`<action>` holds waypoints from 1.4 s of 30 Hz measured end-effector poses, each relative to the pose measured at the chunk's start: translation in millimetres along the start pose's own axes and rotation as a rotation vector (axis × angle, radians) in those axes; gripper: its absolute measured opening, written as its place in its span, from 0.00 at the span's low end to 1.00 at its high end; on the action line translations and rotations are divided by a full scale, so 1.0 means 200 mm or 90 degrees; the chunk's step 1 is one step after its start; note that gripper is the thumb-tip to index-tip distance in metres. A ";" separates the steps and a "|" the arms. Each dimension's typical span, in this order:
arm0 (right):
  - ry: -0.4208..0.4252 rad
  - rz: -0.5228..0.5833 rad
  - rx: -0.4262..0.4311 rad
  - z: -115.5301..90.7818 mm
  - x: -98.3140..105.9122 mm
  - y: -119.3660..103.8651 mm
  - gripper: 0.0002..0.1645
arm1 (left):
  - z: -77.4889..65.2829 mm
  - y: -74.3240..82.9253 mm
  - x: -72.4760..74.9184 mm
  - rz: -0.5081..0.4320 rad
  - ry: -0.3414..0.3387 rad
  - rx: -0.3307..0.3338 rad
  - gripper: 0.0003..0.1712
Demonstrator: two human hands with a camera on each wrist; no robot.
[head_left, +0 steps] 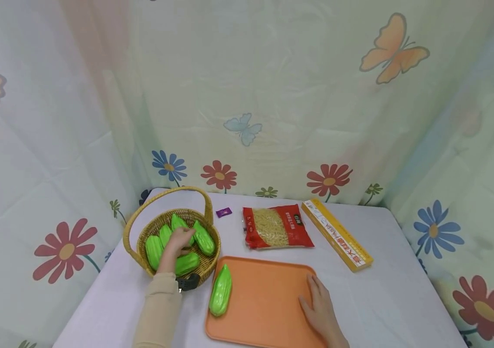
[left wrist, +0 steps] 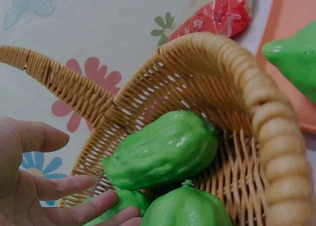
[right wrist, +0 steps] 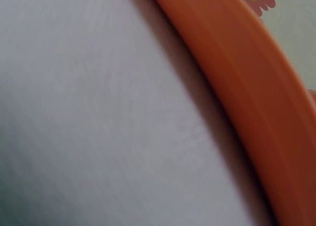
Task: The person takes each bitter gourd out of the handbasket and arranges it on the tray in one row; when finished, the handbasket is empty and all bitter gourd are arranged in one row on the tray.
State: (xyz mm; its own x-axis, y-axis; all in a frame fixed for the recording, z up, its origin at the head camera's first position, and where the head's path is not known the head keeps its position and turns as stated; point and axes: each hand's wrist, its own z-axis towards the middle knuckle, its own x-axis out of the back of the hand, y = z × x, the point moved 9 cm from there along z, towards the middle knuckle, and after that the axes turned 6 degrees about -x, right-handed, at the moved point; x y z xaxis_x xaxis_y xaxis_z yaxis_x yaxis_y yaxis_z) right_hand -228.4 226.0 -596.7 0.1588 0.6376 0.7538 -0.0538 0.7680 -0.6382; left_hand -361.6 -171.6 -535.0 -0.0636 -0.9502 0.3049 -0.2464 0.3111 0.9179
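Note:
A wicker basket [head_left: 219,237] with a tall handle holds several green ridged gourds [left wrist: 160,149]. My left hand [head_left: 179,241] reaches into the basket over them. In the left wrist view the left fingers [left wrist: 74,187] are spread apart beside the gourds, with nothing between them and the thumb. One more green gourd [head_left: 221,291] lies lengthwise along the left side of an orange tray [head_left: 268,299]. My right hand [head_left: 319,305] rests on the tray's right rim with its fingers extended. Only the tray's outer edge [right wrist: 232,83] shows in the right wrist view; the hand is outside it.
Behind the tray lies a red bag of pasta [head_left: 275,226]. A long yellow box [head_left: 337,235] sits at an angle to its right. The small purple packet [head_left: 223,212] is by the basket. A printed curtain [head_left: 290,96] closes off the table's back and sides.

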 end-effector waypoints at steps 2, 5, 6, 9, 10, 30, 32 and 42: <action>0.014 -0.003 0.010 0.00 0.01 0.00 0.37 | 0.00 0.00 -0.02 -0.015 -0.005 0.003 0.30; 0.035 -0.005 0.035 -0.01 0.02 -0.01 0.37 | 0.01 0.00 -0.05 -0.027 -0.018 0.008 0.30; 0.042 -0.007 0.041 -0.01 0.02 -0.02 0.37 | 0.01 0.00 -0.05 -0.028 -0.019 0.011 0.31; 0.047 -0.011 0.049 -0.01 0.02 -0.02 0.37 | 0.01 0.01 -0.08 -0.027 -0.026 0.012 0.33; 0.047 -0.014 0.047 -0.01 0.02 -0.01 0.37 | 0.02 0.02 -0.09 -0.026 -0.026 0.010 0.34; 0.082 -0.006 0.076 0.00 0.04 -0.01 0.38 | 0.04 0.04 -0.13 -0.035 -0.012 0.004 0.40; 0.084 -0.005 0.080 0.00 0.04 -0.02 0.38 | 0.04 0.05 -0.13 -0.026 -0.007 -0.003 0.39; 0.063 -0.003 0.055 -0.01 0.04 -0.03 0.37 | 0.04 0.06 -0.12 0.045 0.018 -0.013 0.36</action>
State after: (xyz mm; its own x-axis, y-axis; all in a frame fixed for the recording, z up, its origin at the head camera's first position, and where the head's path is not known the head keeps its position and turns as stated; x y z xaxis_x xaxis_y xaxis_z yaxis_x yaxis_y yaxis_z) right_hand -224.1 226.5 -588.3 0.2555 0.6278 0.7353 -0.1374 0.7764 -0.6151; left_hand -370.9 -144.5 -534.0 -0.0530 -0.9254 0.3752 -0.2222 0.3772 0.8991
